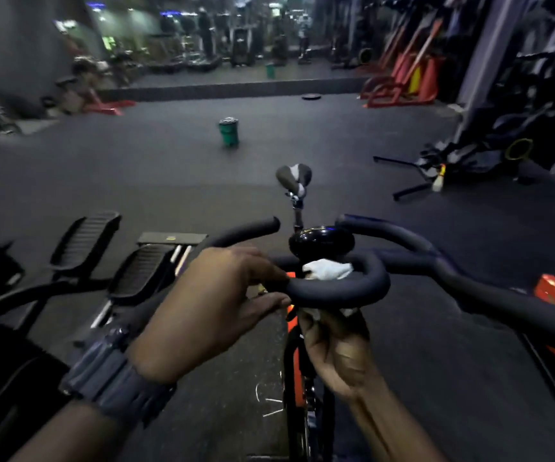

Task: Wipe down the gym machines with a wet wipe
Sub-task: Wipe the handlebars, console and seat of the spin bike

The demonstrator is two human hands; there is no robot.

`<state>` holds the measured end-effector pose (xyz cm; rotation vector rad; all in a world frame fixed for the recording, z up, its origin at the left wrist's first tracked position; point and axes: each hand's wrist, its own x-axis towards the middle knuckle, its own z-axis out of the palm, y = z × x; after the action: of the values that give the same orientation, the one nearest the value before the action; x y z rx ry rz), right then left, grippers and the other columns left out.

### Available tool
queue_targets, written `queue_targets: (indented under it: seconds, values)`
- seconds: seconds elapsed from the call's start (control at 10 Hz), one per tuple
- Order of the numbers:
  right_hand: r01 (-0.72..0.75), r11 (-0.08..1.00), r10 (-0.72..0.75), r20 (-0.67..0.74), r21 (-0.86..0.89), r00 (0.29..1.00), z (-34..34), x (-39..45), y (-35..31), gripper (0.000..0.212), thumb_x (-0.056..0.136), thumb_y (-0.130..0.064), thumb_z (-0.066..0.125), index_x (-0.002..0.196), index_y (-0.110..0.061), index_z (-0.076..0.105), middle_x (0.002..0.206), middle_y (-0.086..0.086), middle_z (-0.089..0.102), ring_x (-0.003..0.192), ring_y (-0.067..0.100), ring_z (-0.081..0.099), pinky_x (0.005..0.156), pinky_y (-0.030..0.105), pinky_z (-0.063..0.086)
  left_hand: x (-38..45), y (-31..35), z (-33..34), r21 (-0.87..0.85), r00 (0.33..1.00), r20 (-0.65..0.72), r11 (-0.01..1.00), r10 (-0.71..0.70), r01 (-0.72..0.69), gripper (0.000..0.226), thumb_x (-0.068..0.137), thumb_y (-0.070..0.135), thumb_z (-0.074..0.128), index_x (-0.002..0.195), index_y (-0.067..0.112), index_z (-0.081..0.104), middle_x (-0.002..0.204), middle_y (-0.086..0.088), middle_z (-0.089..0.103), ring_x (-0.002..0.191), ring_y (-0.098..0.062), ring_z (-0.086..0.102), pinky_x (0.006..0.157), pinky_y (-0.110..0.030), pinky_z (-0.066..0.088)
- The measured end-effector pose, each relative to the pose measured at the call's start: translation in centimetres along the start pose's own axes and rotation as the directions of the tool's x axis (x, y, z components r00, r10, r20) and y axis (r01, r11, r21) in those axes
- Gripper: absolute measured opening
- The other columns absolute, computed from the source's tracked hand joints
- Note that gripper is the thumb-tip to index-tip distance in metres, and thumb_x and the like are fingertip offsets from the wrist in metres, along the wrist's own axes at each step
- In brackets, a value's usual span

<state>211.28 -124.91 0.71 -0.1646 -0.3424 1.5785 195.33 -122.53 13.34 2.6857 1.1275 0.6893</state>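
Wipe (327, 269): white, crumpled, bunched inside handlebar loop (339, 290), another bit showing below bar; no clear long axis. Loop black, padded, bent into curve, bar running left-right across exercise bike (294, 368), orange-and-black frame. Right hand (336, 348) under loop, grip clamped on wipe. Left hand (216, 301) at loop's left end, fingers closed on bar, dark band at wrist. Black round console (321, 241) just behind wipe. Saddle (294, 176) beyond. Green bin (228, 132) on floor (169, 181), well apart, contents unclear.
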Motion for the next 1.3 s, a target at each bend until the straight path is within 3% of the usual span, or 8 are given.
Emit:
queue_targets:
  seconds: [0.1,0.2,0.3,0.5,0.7,0.9,1.1,1.3]
  values:
    - [-0.38,0.652,0.179,-0.354,-0.656,0.918,-3.4,0.6,0.4,0.089,0.022,-0.082,0.078,0.087,-0.022,0.071,0.1,0.005,0.071,0.086,0.014,0.059,0.081,0.025,0.049,-1.0,0.7,1.0,-0.082,0.992,-0.112,0.996,-0.054,0.045,0.026,0.074,0.041,0.073,0.093,0.023,0.078,0.09,0.015,0.073,0.084,0.003,0.065,0.077,-0.007,0.045]
    - [-0.209,0.514,-0.121,-0.312,-0.832,0.942,-1.5,0.2,0.4,0.065,0.074,-0.064,0.054,0.108,-0.01,0.063,0.113,0.019,0.065,0.097,0.025,0.059,0.088,0.033,0.047,-1.4,1.0,2.1,-0.125,0.973,-0.203,0.988,-0.111,0.086,0.029,0.074,0.041,0.074,0.096,0.022,0.078,0.092,0.013,0.072,0.086,0.003,0.064,0.078,-0.011,0.048]
    - [-0.014,0.809,-0.152,-0.233,-0.587,0.96,1.7,-0.4,-0.8,0.023,0.083,0.008,0.055,0.097,-0.006,0.068,0.096,0.009,0.07,0.088,0.018,0.065,0.078,0.024,0.053,-1.6,1.1,2.6,-0.143,0.966,-0.233,0.987,-0.112,0.08,0.029,0.075,0.038,0.075,0.098,0.021,0.078,0.094,0.013,0.072,0.089,0.004,0.064,0.08,-0.013,0.049]
    - [0.046,0.996,-0.013,-0.403,0.072,0.915,2.6,-5.0,-2.5,0.066,0.027,0.011,0.092,0.089,0.009,0.069,0.089,0.019,0.069,0.068,0.02,0.069,0.055,0.024,0.057,-2.1,0.9,2.7,-0.187,0.967,-0.235,0.981,-0.102,0.058,0.029,0.076,0.032,0.082,0.103,0.022,0.077,0.098,0.016,0.069,0.092,0.009,0.062,0.082,-0.006,0.044]
    - [0.335,0.882,-0.467,-0.509,-0.332,0.723,3.9,-6.3,-3.7,0.052,0.034,-0.007,0.097,0.082,-0.003,0.077,0.097,0.012,0.074,0.077,0.014,0.072,0.06,0.018,0.056,-2.3,0.0,2.7,-0.264,0.973,-0.221,0.964,-0.067,0.006,0.033,0.075,0.034,0.077,0.105,0.02,0.076,0.101,0.014,0.069,0.096,0.006,0.063,0.085,-0.018,0.051]
    - [0.165,-0.548,-0.575,0.512,-0.82,0.639,6.0,-5.2,-2.4,0.028,0.083,-0.009,0.068,0.108,-0.02,0.073,0.098,-0.003,0.065,0.089,0.012,0.06,0.082,0.015,0.045,-2.5,-0.6,3.3,-0.41,0.958,-0.264,0.912,-0.115,-0.003,0.035,0.078,0.028,0.073,0.112,0.022,0.067,0.108,0.016,0.067,0.103,0.0,0.064,0.088,-0.026,0.053]
    - [0.175,-0.856,-0.224,0.655,-0.486,0.721,7.4,-3.6,0.3,0.022,0.091,-0.018,0.067,0.112,-0.022,0.073,0.103,-0.005,0.066,0.088,0.019,0.057,0.069,0.036,0.043,-2.7,-1.0,4.2,-0.515,0.947,-0.278,0.857,-0.158,-0.008,0.048,0.078,0.009,0.059,0.125,0.019,0.059,0.115,0.017,0.064,0.107,0.0,0.062,0.092,-0.016,0.047]
    - [0.069,-0.683,-0.381,0.435,-0.727,0.816,7.3,-4.8,-6.6,0.033,0.086,-0.002,0.057,0.11,-0.02,0.07,0.1,-0.005,0.057,0.089,0.012,0.058,0.079,0.018,0.044,-1.7,0.8,4.5,-0.266,0.977,-0.206,0.957,0.061,-0.116,0.034,0.088,0.033,0.057,0.116,0.016,0.068,0.113,0.007,0.063,0.108,-0.012,0.055,0.094,-0.026,0.044]
